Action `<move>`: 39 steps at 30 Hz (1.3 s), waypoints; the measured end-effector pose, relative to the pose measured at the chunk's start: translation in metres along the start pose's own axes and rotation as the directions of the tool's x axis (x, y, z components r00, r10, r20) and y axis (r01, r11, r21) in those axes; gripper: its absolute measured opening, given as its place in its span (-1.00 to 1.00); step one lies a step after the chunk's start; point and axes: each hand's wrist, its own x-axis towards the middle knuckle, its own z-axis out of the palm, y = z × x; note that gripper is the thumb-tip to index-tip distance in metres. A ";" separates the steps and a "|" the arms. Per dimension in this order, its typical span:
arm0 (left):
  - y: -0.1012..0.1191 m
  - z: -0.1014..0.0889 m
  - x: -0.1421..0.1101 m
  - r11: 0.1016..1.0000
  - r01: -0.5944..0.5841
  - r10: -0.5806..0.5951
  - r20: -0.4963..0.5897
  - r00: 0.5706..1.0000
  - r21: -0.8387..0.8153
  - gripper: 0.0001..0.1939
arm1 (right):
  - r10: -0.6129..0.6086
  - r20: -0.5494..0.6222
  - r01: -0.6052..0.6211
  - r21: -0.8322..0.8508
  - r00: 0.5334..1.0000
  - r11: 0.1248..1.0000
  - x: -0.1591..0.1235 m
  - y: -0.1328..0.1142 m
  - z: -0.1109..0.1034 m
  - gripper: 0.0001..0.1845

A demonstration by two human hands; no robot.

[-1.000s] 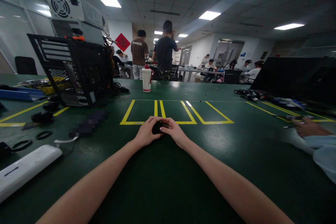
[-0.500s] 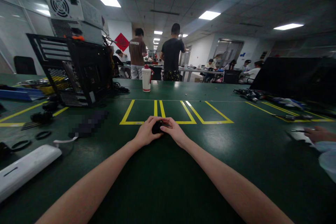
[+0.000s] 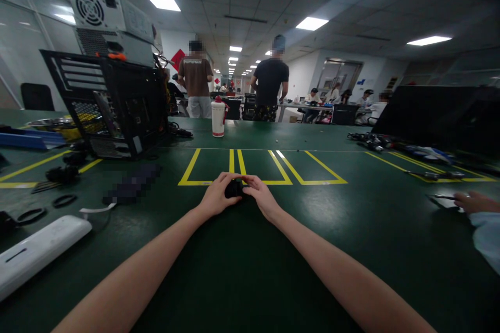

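Note:
Both my hands meet on the green table (image 3: pixel 242 270) just below the yellow floor-tape boxes (image 3: pixel 261 166). My left hand (image 3: pixel 216 197) and my right hand (image 3: pixel 261 195) are each curled round a small black object (image 3: pixel 233 188) held between them. The fingers are closed on it from both sides. What the black object is I cannot make out; most of it is hidden by the fingers.
An open black computer case (image 3: pixel 113 109) with a power supply (image 3: pixel 109 18) on top stands at the left. A white bottle (image 3: pixel 217 118) is behind the tape boxes. A white power strip (image 3: pixel 39 250), black rings (image 3: pixel 64 200), a co-worker's hand (image 3: pixel 474 202) at right, two people standing behind.
My hands stay closed on the black object in the same place. The two standing people behind have shifted, one to the right. The co-worker's hand at right has drawn back rightward.

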 end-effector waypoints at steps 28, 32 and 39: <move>0.003 -0.007 0.000 0.995 0.092 -0.078 0.288 0.954 -0.038 -0.40 | 0.057 -0.003 -0.045 -0.640 0.998 0.767 -0.029 -0.019 -0.005 -0.48; 0.027 -0.018 -0.030 0.998 0.056 -0.053 0.332 0.942 0.002 -0.43 | 0.115 0.059 -0.065 -0.537 0.992 0.841 -0.059 -0.036 -0.001 -0.36; 0.069 -0.033 -0.067 1.000 0.018 -0.017 0.362 0.932 0.001 -0.58 | 0.201 0.184 -0.108 -0.419 0.962 0.901 -0.094 -0.058 0.018 -0.27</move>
